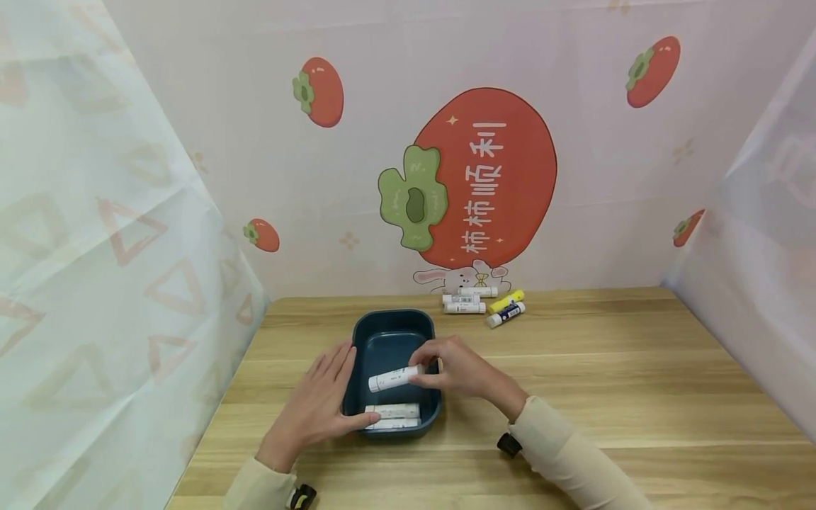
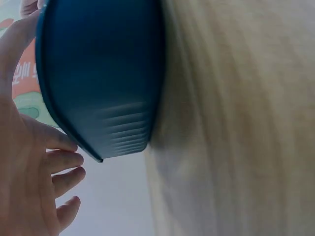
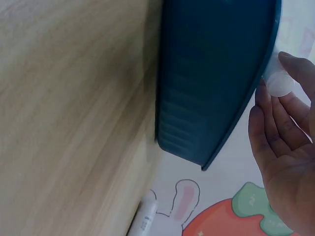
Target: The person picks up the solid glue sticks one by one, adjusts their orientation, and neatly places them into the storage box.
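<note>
A dark blue plastic bin (image 1: 392,320) stands on the table. My right hand (image 1: 460,368) pinches one end of a white glue stick (image 1: 392,378), holding it slightly tilted over the bin's middle. In the right wrist view the round translucent end of that glue stick (image 3: 280,84) shows between thumb and fingers. Two more white glue sticks (image 1: 398,411) lie side by side at the bin's near end. My left hand (image 1: 319,400) rests along the left rim with its fingers extended, its thumb reaching over the near end. The left wrist view shows fingertips (image 2: 74,160) beside the bin's outer wall.
Several white glue sticks (image 1: 464,308) lie in a group at the table's back edge, against the printed backdrop. Beside them are a yellow glue stick (image 1: 506,302) and a dark blue one with a white cap (image 1: 506,314). Wooden tabletop (image 1: 605,382) stretches to the right.
</note>
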The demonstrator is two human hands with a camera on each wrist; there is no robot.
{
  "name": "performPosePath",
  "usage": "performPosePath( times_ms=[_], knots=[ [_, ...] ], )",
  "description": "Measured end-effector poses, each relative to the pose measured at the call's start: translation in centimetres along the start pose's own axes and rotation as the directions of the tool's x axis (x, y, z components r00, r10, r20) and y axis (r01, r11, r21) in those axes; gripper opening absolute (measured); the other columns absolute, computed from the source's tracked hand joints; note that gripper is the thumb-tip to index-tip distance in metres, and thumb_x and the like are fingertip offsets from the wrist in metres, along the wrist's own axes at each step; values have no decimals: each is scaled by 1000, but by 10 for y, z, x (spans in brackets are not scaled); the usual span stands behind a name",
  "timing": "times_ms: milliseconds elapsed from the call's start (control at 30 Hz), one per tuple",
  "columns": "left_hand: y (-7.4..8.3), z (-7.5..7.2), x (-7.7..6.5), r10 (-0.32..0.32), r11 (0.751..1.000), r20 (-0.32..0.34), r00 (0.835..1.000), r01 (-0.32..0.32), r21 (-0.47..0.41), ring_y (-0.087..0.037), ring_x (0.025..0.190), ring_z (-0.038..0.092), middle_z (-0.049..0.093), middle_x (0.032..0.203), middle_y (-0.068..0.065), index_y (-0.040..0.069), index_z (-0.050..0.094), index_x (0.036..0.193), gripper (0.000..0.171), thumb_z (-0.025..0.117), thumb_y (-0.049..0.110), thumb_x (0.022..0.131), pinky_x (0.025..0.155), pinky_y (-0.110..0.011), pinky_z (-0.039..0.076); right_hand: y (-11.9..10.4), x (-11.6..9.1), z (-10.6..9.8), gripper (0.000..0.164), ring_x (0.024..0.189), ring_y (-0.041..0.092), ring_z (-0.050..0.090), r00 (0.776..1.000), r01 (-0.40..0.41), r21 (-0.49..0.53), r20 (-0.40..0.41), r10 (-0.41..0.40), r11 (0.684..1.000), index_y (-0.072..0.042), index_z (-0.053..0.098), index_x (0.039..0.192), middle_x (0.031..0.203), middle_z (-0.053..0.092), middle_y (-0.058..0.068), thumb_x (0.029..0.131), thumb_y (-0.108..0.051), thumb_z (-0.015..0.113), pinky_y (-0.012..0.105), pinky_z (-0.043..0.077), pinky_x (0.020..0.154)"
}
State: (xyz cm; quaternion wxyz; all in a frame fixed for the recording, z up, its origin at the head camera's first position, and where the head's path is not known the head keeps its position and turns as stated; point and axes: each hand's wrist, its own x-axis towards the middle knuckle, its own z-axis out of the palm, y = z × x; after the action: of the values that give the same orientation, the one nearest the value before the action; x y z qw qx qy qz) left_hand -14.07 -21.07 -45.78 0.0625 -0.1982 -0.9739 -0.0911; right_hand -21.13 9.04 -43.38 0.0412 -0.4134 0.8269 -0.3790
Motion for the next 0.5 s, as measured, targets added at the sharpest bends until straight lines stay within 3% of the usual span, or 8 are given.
performPosePath(
  times_ms=[167, 333, 500],
  knots=[
    [-1, 4, -3, 3, 1000, 4, 1000, -3, 8, -35, 163, 28, 23, 177, -15, 1, 27, 166, 125, 59, 88, 83, 131, -59, 27, -1, 6, 7, 20, 89, 17, 66, 998, -27, -66, 55, 31, 997, -15, 79, 111, 101, 75, -3, 98, -30, 78, 29, 61, 78],
    [-2, 6, -4, 6, 1000, -8, 1000, -6, 18, -34, 163, 28, 24, 176, -15, 1, 27, 166, 125, 59, 88, 83, 131, -58, 27, -2, 12, 13, 20, 90, 19, 68, 994, -29, -123, 102, 42, 992, -14, 79, 113, 104, 76, -2, 98, -28, 77, 20, 57, 78],
    [-1, 6, -4, 19, 1000, -7, 1000, -18, 24, -33, 163, 28, 24, 176, -15, 0, 28, 166, 125, 58, 89, 83, 131, -57, 28, 1, 15, 18, 19, 89, 16, 68, 989, -23, -153, 138, 44, 988, -12, 80, 113, 106, 77, 0, 98, -25, 78, 21, 60, 81]
  ],
)
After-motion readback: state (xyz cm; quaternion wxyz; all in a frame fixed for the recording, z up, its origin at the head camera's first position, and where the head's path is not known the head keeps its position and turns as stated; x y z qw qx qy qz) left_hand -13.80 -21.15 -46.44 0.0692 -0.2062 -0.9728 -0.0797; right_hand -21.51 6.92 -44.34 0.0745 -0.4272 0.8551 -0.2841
